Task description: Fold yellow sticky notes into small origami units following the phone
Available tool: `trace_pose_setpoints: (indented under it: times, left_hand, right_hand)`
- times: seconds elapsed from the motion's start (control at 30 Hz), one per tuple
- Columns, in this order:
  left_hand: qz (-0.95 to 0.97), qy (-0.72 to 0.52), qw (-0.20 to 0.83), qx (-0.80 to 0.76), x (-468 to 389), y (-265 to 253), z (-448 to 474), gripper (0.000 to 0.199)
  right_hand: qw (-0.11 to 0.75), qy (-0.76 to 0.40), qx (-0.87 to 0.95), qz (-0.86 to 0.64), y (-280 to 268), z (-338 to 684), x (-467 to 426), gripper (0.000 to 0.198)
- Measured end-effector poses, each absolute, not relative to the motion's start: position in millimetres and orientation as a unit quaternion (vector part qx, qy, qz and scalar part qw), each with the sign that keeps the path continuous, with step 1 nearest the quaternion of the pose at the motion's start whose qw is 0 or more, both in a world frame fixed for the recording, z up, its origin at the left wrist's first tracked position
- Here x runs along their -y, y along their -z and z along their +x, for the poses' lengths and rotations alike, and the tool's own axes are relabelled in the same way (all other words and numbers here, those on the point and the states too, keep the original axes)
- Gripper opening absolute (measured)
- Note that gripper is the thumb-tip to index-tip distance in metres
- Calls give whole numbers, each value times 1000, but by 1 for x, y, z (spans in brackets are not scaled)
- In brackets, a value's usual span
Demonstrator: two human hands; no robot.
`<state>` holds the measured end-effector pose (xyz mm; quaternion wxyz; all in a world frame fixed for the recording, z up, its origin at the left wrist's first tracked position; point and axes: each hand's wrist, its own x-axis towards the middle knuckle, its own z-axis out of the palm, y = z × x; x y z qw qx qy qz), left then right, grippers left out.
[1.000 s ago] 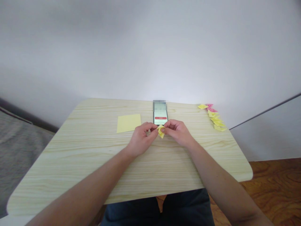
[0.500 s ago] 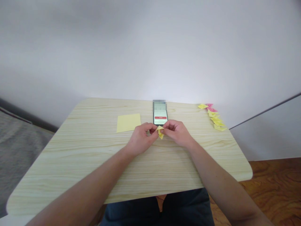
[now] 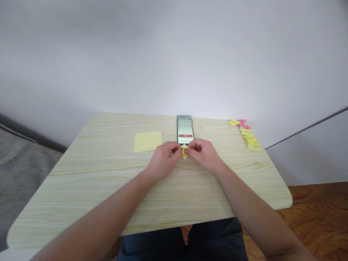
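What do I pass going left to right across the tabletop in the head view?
Flat yellow sheet → left hand → small folded yellow paper pinched between both hands, with the phone just behind it → right hand → row of folded yellow and pink pieces at the far right edge.

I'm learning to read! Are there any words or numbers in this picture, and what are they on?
No words here can be read.
Phone: its screen has a red bar with text too small to read, and the top part is blurred.
Yellow sticky pad: blank.
Small folded yellow paper held by both hands: no writing shows.
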<state>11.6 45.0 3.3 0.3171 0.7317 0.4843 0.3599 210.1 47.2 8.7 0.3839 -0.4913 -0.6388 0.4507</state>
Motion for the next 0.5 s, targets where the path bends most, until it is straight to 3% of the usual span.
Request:
trace_pose_setpoints:
  times: [0.17, 0.5]
  left_hand:
    - [726, -367, 319, -486, -44, -2, 12, 22]
    - [747, -356, 283, -485, -44, -5, 13, 20]
  right_hand:
    - [374, -413, 657, -508, -9, 210, -46, 15]
    - [364, -388, 664, -526, -9, 209, -44, 15]
